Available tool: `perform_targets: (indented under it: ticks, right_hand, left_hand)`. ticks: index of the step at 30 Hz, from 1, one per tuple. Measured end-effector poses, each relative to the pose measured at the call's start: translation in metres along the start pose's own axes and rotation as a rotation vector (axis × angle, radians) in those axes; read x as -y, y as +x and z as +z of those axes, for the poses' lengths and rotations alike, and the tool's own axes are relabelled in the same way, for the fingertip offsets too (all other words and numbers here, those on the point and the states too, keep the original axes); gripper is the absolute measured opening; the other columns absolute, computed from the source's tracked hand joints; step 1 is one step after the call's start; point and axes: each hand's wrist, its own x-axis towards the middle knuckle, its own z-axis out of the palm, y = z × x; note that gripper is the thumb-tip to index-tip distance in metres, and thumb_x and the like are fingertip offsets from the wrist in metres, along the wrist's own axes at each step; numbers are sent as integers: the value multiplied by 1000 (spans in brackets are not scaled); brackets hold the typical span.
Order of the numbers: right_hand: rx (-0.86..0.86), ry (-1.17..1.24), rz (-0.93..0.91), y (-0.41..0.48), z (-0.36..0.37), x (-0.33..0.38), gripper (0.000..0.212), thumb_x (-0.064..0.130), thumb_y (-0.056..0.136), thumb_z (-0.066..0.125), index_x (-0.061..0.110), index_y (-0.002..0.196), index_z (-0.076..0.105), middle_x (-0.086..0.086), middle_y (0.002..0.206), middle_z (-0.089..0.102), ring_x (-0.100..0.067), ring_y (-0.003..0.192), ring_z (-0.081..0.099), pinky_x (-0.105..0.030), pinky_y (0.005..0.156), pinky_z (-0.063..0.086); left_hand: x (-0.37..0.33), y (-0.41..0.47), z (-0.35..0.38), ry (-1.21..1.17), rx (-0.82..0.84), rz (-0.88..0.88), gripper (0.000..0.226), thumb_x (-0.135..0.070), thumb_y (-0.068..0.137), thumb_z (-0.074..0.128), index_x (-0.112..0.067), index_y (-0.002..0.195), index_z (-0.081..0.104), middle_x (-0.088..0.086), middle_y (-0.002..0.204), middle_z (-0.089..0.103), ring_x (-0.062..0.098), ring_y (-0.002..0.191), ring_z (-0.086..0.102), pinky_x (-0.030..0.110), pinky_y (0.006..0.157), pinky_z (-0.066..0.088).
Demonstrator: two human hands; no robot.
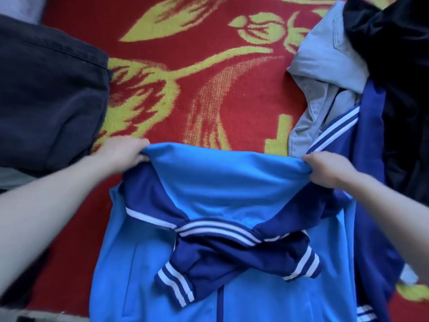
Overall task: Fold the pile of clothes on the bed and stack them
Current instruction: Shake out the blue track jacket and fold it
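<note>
Jacket (220,182) gripped at far edge by left hand (123,152) and right hand (325,168), blanket (209,89) beyond.

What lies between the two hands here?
In the head view, the top edge of the blue jacket stretches between the left hand and the right hand, each gripping a corner.

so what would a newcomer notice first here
The bright blue jacket fills the centre, its navy striped sleeves crossed on top, with the left hand and right hand gripping its far edge. Under it lies the red and yellow blanket.
</note>
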Motion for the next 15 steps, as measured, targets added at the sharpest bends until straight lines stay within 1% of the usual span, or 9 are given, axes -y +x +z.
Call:
perform_targets:
  ticks: [1,3,5,7,9,11,13,14,15]
  right_hand:
    - [1,42,22,1,-6,-8,18,14,82,57,17,100,55,-6,109,61,-27,106,54,-30,72,37]
    - [-75,192,92,3,-23,-22,23,17,82,65,11,103,61,-12,107,62,-30,104,54,-32,72,36]
    - [-214,262,150,7,-30,-29,20,17,81,66,6,98,62,-16,102,61,-34,100,55,-35,71,36]
    - [-300,276,185,9,-29,-26,17,14,82,64,4,96,61,-17,101,57,-37,99,54,-36,71,37]
    - [-285,235,127,6,-21,-22,18,11,82,61,2,97,59,-18,101,53,-36,101,50,-39,74,41]
    - [-289,165,58,-4,-14,-21,18,9,81,61,1,97,59,-16,100,55,-35,100,49,-42,76,44]
    - [-399,161,43,-20,-14,-22,15,6,78,64,1,92,60,-16,91,58,-37,92,54,-42,70,44]
    - [-491,182,5,-32,-14,-22,12,7,77,65,1,87,61,-17,84,60,-38,83,57,-42,66,44]
    - [-578,171,-49,-46,-11,-23,12,11,76,62,1,81,60,-18,79,61,-39,74,58,-40,60,44]
  left_hand:
    - [10,0,-7,-39,-67,-7,22,-37,90,55,-15,88,50,10,104,64,31,100,59,33,65,39]
    - [25,-2,-21,-114,-174,-29,25,-38,89,56,-14,83,51,13,95,65,33,92,60,35,62,38]
    - [30,0,-28,-180,-276,-43,25,-36,89,56,-14,79,51,15,88,63,35,88,59,34,59,32]
    - [28,4,-31,-226,-354,-53,21,-34,89,56,-13,84,57,15,88,64,36,88,59,34,60,32]
    - [25,4,-30,-263,-323,-47,18,-32,89,57,-15,91,63,12,90,66,33,89,59,34,61,36]
    - [25,-4,-24,-282,-271,-23,16,-30,88,60,-18,94,68,10,91,67,31,92,59,34,62,38]
    - [30,-21,-14,-369,-310,6,16,-28,85,66,-19,96,72,10,92,68,29,94,59,37,69,43]
    - [37,-31,-4,-433,-331,18,19,-32,82,67,-20,94,73,9,92,68,26,93,58,40,74,46]
    - [45,-41,6,-462,-333,31,27,-40,80,63,-20,94,73,5,93,69,22,92,59,42,78,49]
